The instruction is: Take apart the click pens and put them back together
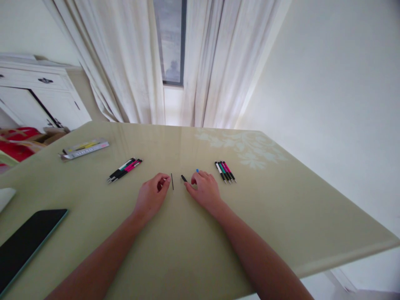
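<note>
My left hand [152,195] rests on the table with its fingers curled and the thumb against the index finger; anything between them is too small to make out. Just right of its fingertips is a thin black stick [172,181], like a pen refill. My right hand [206,188] lies on the table, fingers bent inward. A short black pen part [183,178] reaches up to its thumb tip. Past its index finger shows a small blue tip [197,170]; the rest is hidden under the hand. Several pens [225,171] lie side by side to its right.
Another group of pens [125,169] lies left of my hands on the pale green table [187,258]. Farther left are an opened clear-and-white package [84,149] and a dark tablet [31,237]. A white cabinet [40,89] and curtains [125,62] stand beyond.
</note>
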The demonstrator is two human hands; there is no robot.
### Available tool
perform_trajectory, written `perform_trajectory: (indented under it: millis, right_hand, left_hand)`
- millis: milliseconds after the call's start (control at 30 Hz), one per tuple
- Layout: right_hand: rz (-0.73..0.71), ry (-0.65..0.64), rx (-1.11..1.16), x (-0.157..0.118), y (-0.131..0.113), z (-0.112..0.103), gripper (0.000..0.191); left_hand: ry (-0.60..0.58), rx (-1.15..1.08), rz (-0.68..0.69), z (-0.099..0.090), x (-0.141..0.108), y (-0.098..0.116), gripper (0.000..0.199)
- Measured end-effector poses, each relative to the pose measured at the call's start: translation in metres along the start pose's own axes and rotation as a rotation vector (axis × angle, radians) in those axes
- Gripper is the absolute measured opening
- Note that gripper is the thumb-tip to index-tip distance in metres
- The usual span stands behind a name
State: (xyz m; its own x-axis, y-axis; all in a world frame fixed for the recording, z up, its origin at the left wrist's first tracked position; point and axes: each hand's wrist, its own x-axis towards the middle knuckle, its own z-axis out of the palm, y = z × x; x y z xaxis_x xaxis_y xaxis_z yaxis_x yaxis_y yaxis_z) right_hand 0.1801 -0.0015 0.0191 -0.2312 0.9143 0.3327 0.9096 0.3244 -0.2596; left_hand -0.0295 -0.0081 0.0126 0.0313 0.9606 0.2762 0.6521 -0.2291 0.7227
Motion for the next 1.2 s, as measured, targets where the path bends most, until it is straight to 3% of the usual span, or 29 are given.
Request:
perform_trajectory:
  millis: [233,800,1000,1200]
  right_hand:
    - [0.011,-0.04,-0.063,-0.001,-0.001,0.003,0.014]
    - [0.028,0.032,-0.05,0.001,0.005,-0.001,0.016]
    - [-0.129,-0.001,-0.023,0.0,-0.001,0.0,0.012]
    - [-0.314,-0.062,-0.056,-0.002,-0.008,0.001,0.031]
  left_hand:
    - [-0.071,0.009,0.162,0.003,0.0,0.002,0.025]
    - [-0.043,0.032,0.129,0.005,0.001,-0.004,0.024]
    - [0.036,0.022,0.092,0.005,0.003,-0.001,0.025]
    - [0.016,0.122,0.146,0.007,0.004,-0.006,0.029]
